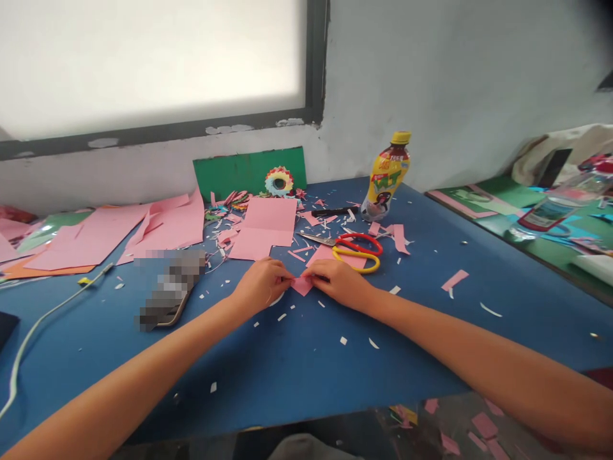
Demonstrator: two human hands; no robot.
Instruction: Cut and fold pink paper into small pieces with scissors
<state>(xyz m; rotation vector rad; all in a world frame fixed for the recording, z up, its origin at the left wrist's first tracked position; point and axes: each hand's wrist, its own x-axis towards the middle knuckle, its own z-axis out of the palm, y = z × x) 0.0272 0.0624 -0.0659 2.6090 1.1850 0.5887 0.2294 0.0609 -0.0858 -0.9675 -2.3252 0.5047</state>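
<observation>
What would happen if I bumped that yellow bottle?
The bottle stands tall and narrow and leans a bit in this view, so it would probably tip. It looks round, so it might then roll across the blue table, maybe toward the scissors.

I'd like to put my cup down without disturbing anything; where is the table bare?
Mostly bare, bar small scraps: the blue table between the forearms, and right of the scissors. Crowded: behind both hands, around the pink sheets and bottle.

Most of the small pink paper piece (301, 285) is covered by the fingertips of the left hand (261, 284) and the right hand (338, 281), so its shape cannot be told. A blurred object (167, 287) is left unidentifiable. The bottle (387, 176) label is too small to be read.
</observation>
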